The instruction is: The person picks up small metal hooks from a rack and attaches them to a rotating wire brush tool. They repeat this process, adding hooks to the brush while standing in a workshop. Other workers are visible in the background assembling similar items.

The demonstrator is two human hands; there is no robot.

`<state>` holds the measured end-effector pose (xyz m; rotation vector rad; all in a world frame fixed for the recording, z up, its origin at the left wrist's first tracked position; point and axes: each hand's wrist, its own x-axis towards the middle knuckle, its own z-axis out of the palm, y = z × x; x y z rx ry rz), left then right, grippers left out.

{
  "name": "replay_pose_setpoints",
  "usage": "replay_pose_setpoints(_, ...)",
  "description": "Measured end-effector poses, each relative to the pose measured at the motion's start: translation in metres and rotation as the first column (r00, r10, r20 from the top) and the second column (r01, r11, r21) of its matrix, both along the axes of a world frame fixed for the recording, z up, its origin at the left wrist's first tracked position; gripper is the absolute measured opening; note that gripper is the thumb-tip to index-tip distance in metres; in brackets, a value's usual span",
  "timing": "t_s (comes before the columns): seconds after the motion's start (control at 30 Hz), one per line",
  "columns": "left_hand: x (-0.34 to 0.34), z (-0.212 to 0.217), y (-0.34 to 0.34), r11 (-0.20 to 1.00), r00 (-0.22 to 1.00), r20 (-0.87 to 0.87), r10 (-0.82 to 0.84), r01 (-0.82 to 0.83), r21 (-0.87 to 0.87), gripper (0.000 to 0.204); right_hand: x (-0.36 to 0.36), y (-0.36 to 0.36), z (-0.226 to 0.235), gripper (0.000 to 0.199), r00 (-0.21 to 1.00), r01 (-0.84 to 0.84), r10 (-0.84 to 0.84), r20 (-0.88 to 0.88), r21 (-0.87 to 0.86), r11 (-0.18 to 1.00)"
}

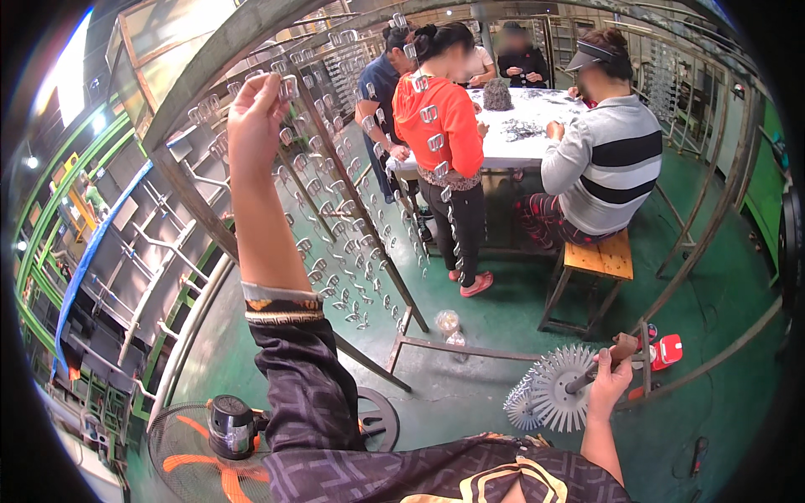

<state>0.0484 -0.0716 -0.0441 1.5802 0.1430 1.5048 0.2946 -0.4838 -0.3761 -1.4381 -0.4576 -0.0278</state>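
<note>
My left hand (256, 105) is raised high at the metal frame, fingers pinched at a small silver buckle-like piece (288, 87). Around and below it hang strands of similar silver pieces (335, 226), strung in vertical rows. Low on the right, my right hand (610, 384) is wrapped round the shaft (580, 382) of a grey rack with round discs of radiating flat prongs (560, 394). A brown piece (622, 345) sits at the shaft's upper end, by my fingers. Whether small parts sit on the prongs is too fine to tell.
Several people work round a white-topped table (537, 109) holding dark small parts. One sits on a wooden stool (599, 256). A floor fan (201, 457) stands at lower left. A metal frame bar (470, 350) crosses low ahead; clear tubs (448, 321) and a red container (667, 352) are on the floor.
</note>
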Motion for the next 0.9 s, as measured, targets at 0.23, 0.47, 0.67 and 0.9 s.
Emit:
replay_pose_setpoints(0.23,0.003,-0.076,-0.050,0.998,0.997,-0.056,-0.046,0.048,0.038,0.009,0.001,0.000,0.001,0.008,0.999,-0.025,0.025,-0.030,-0.008,1.000)
replay_pose_setpoints(0.47,0.016,-0.174,-0.113,0.995,0.968,-0.234,0.094,-0.082,0.062,0.003,0.001,0.001,-0.004,0.010,0.999,-0.037,0.037,-0.035,0.013,0.999)
replay_pose_setpoints(0.67,0.030,-0.263,-0.163,0.995,0.913,-0.399,-0.084,0.053,-0.087,0.006,-0.001,0.001,-0.001,0.015,0.999,-0.035,0.034,-0.037,-0.014,0.999)
replay_pose_setpoints(0.9,0.050,-0.361,-0.216,0.985,0.821,-0.545,-0.171,0.131,-0.112,0.009,0.001,0.002,0.000,0.017,1.000,0.011,-0.012,-0.015,-0.051,0.999)
